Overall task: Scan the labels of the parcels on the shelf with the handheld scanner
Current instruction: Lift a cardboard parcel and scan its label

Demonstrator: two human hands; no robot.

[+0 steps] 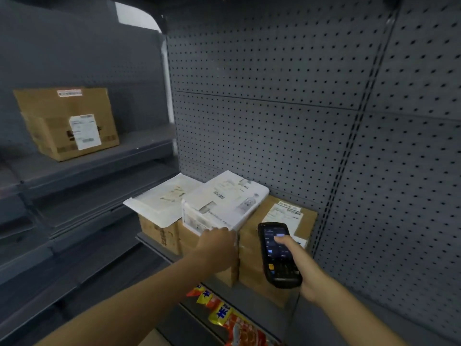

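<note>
A person stands facing a grey metal shelf [159,248] backed by pegboard [274,96], seen from a camera worn on the head. Both bare arms reach forward. The right hand [303,268] grips a black handheld scanner [278,253], its fingers curled round the body and the thumb resting on the lit screen. The scanner is held upright just in front of a brown cardboard box [252,245] that carries a white label [284,216] on its top. The left hand [217,248] rests on the front lower edge of a white wrapped parcel [222,203]; whether its fingers are curled or flat cannot be told. This parcel lies tilted on top of other brown boxes [159,233], beside a flat white mailing bag [159,201] to its left. Farther left, on a separate higher shelf [99,166], a larger cardboard box [67,121] stands with a white label on its front. Below the parcels, red and yellow snack packets [224,315] lie on a lower level.
</note>
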